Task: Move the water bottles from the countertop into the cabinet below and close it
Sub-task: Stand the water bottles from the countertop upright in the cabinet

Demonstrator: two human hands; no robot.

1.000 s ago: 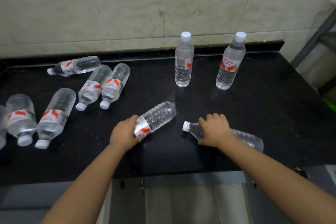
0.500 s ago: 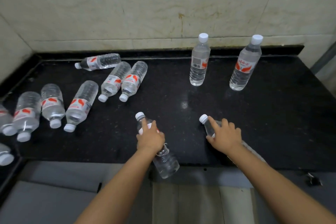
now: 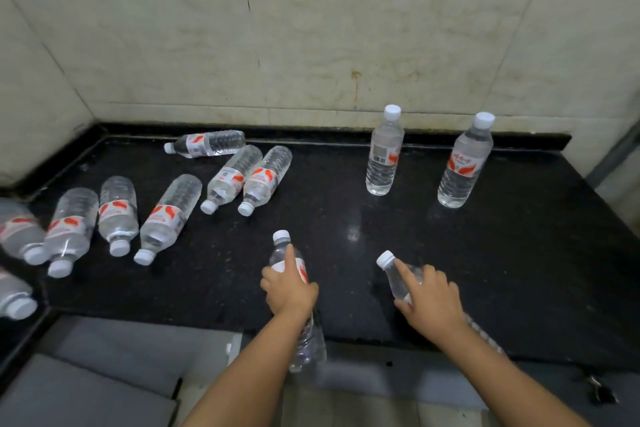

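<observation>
Both bottles now point caps away, pulled toward the table edge: left hand fingers wrap one bottle, right hand fingers grip another bottle, ready for lowering into the cabinet.

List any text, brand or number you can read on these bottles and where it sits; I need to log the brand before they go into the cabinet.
Right standing bottle: red script on the label, too blurred to read.
Left standing bottle: a barcode and small print, unreadable.
Lying bottles: red-and-white labels, lettering too small.
Bottle in the left hand: label mostly covered.
Bottle in the right hand: no label visible.
Nothing legible.
</observation>
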